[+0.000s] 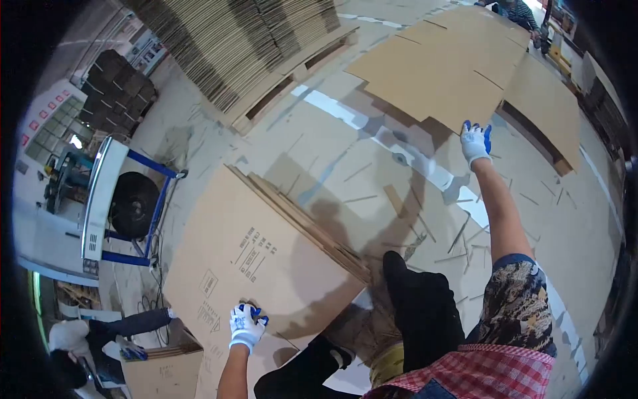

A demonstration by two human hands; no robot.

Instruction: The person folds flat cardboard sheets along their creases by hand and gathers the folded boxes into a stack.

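My left hand point(247, 326), in a white glove with blue coating, rests on top of a stack of flat printed cardboard boxes point(229, 233). Its fingers are partly bent and apart, with nothing seen in them. Stretched far forward, my right hand point(475, 141) wears a matching glove and grips the near edge of a large plain cardboard sheet point(445, 60); the thumb side is partly hidden. Slots and stepped edges mark this sheet. Beneath it, to the right, lies more cardboard point(541, 106).
A tall stack of cardboard point(246, 46) stands on a wooden pallet point(292, 83). Left is a blue-framed wheeled machine point(106, 199). One person point(515, 13) is beyond the sheet; another point(86, 346) handles boxes at lower left. Cardboard scraps point(399, 203) litter the floor.
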